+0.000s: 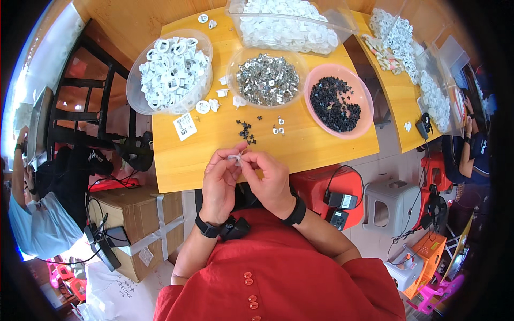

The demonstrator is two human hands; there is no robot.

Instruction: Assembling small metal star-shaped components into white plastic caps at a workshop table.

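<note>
Between my two hands, above the table's near edge, is a small white plastic part [234,157]. My left hand [219,179] pinches it from the left. Thumb and fingers of my right hand [267,179] close on its right side; fingertips hide much of it. Just beyond lie loose small black pieces [245,131] and a few small metal pieces [278,130]. Farther back stand a clear tub of white plastic parts [174,72], a round tub of small metal pieces [267,79] and a pink bowl of black pieces [336,103].
A large clear bin of white parts [289,27] stands at the back. A white label [184,127] lies at the table's left. A cardboard box [128,224] is at left, red stool [329,195] and grey stool [391,206] at right. Other people work on both sides.
</note>
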